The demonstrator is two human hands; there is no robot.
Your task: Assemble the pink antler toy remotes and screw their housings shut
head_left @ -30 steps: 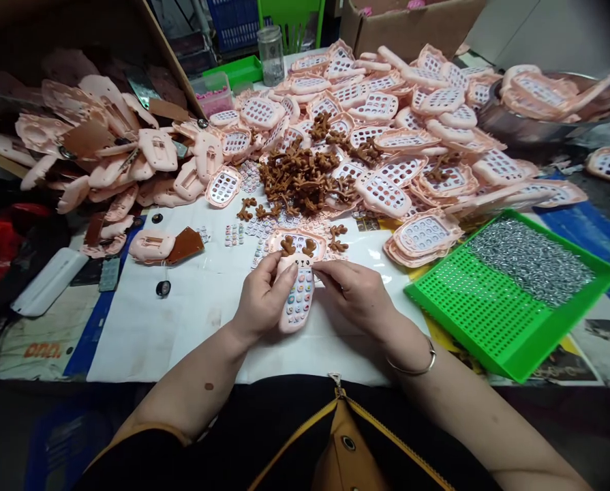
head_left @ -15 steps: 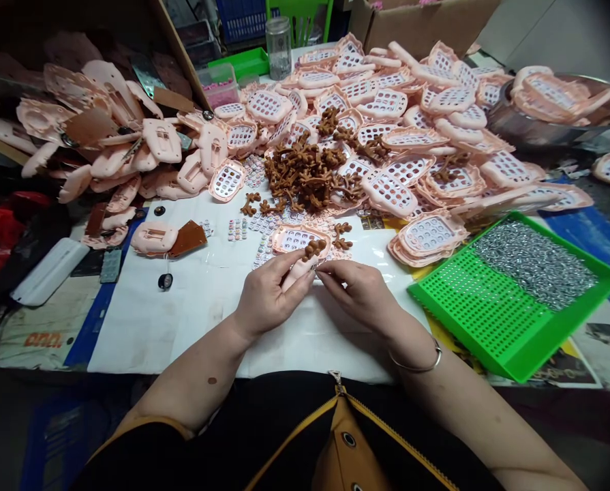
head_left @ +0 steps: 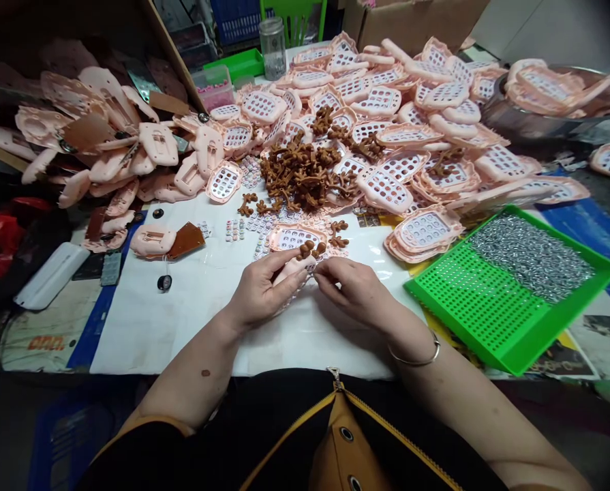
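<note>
Gripping one pink plastic toy phone (head_left: 294, 269), the left hand (head_left: 261, 290) holds it tilted over the white sheet (head_left: 182, 327) on the counter (head_left: 39, 341), its fingers (head_left: 279, 269) clamped around the smooth body. The right hand (head_left: 353, 290) sits just beside it, with its fingertips (head_left: 321, 266) pinched together against the phone's top edge. Two brown antlers (head_left: 309, 249) with knobbly branches stand at that end of the phone.

Just behind the hands lies one pink keypad shell (head_left: 294, 239), its face filled with rows of rounded openings. Farther back rises one tangled heap of matching brown antlers (head_left: 299, 174), with a few loose ones (head_left: 247, 203) scattered near it. Dozens of similar shells (head_left: 386, 102), too overlapped to count, spread across the back of the counter.

To the left sit many flat pink back covers (head_left: 156, 146), some paired with thin brown leaf-shaped sheets (head_left: 186, 240). To the right, one bright green perforated plastic tray (head_left: 437, 293) holds a mass of small silver metal pieces (head_left: 532, 256). One steel bowl (head_left: 534, 112) at the back right is piled with more shells, and one clear glass jar (head_left: 272, 48) stands beyond the heap. One thin metal bangle (head_left: 414, 358) circles the right wrist.
</note>
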